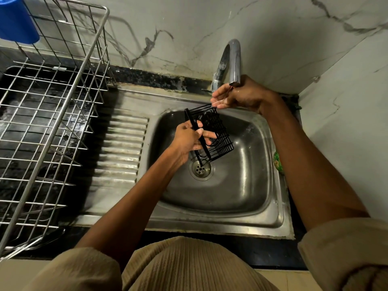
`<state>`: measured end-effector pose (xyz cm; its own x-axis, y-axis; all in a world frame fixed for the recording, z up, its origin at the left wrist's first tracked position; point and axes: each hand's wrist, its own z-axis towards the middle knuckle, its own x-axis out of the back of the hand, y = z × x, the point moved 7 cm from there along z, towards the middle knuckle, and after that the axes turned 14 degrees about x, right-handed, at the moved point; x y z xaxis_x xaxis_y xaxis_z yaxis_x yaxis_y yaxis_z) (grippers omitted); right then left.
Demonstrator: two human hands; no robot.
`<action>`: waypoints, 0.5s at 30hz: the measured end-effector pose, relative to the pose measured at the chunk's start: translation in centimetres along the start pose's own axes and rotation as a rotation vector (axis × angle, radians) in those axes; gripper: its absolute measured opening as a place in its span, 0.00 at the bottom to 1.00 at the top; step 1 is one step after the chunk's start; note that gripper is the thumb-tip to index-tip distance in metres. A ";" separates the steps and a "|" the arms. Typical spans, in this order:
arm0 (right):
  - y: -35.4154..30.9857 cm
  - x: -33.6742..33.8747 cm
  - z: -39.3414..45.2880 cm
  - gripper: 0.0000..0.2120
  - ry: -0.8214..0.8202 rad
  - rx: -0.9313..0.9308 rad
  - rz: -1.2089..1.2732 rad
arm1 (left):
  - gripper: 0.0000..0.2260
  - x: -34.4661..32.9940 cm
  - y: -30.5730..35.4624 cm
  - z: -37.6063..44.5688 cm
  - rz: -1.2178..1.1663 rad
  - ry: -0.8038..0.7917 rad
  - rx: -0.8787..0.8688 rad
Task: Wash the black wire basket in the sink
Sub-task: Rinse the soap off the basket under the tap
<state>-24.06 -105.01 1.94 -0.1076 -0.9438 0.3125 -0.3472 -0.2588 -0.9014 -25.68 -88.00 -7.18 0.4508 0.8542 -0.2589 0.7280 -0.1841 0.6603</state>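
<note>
A small black wire basket (218, 131) hangs tilted over the steel sink (247, 185), above the drain (201, 169). My left hand (189, 139) grips its left frame bar, fingers curled round the black rod. My right hand (237, 97) is under the spout of the chrome tap (232, 59), palm cupped and fingers relaxed, just above the basket's top corner; it looks wet. Whether it touches the basket I cannot tell.
A large steel wire dish rack (52, 127) stands on the black counter at the left, with a blue cup (16, 19) at its far corner. The ribbed drainboard (123, 148) lies between rack and sink. A green object (278, 162) sits on the sink's right rim.
</note>
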 end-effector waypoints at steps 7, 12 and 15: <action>0.1 -0.1 0.1 0.18 -0.010 -0.018 -0.055 | 0.12 -0.1 -0.2 -0.3 0.018 0.005 -0.004; 0.0 0.2 -0.1 0.16 -0.034 -0.013 -0.082 | 0.12 -0.1 -0.2 -0.4 0.017 0.007 -0.010; 0.0 0.2 -0.3 0.15 -0.077 -0.024 -0.114 | 0.11 -0.1 -0.2 -0.4 0.003 0.014 -0.005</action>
<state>-24.38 -105.12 2.08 0.0050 -0.9218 0.3876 -0.3754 -0.3610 -0.8536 -26.09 -87.90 -7.03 0.4455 0.8604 -0.2474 0.7242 -0.1839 0.6646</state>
